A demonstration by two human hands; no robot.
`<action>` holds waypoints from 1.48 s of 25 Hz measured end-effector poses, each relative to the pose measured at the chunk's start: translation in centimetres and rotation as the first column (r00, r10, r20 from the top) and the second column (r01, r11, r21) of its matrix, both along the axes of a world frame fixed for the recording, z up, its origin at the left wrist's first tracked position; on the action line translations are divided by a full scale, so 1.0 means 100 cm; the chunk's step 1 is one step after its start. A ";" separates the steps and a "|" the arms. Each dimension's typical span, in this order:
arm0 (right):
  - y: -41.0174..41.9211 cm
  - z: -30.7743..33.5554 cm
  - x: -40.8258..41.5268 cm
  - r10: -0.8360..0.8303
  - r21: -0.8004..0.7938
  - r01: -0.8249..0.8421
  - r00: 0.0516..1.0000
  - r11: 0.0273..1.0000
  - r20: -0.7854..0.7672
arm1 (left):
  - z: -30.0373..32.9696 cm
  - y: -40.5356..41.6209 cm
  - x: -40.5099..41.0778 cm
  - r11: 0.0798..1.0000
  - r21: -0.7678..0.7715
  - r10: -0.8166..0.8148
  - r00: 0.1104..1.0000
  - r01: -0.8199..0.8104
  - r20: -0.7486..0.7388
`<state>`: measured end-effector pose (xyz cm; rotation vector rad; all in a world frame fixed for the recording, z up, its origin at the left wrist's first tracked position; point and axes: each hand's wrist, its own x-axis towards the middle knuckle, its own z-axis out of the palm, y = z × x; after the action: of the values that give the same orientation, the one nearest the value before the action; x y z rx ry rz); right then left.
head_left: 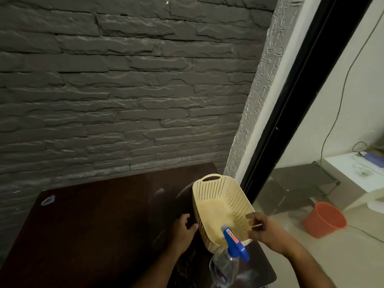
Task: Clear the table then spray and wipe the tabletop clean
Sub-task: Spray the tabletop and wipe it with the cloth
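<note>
A cream perforated basket with a cut-out handle sits at the right side of the dark brown table and looks empty. My left hand is against its left wall, fingers curled and thumb on the plastic. My right hand grips the near right rim, fingers over the edge; it is blurred. In front of the basket stands a clear spray bottle with a blue trigger head, untouched by either hand.
A small pale scrap lies near the table's far left corner. A grey stone wall backs the table. To the right are a black door frame and, on the floor beyond, an orange bucket.
</note>
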<state>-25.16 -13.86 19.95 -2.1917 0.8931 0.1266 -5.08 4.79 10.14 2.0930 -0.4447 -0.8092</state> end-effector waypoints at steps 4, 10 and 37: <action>-0.038 -0.009 0.039 -0.125 -0.134 0.131 0.991 0.982 0.055 | 0.010 -0.022 0.003 1.000 -0.007 0.017 1.000 -0.017 -0.001; -0.078 -0.049 0.074 -0.100 -0.232 0.090 0.995 0.969 -0.031 | 0.016 -0.058 0.003 0.995 0.072 0.063 0.998 -0.064 0.011; -0.089 -0.067 0.126 -0.045 0.017 0.043 0.984 0.999 0.175 | 0.060 -0.035 0.028 0.965 0.068 0.238 0.956 -0.253 0.168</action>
<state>-12.55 -22.78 13.27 -2.1314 0.8380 -0.0810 -2.31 1.24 16.10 2.2508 -0.2280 -0.5273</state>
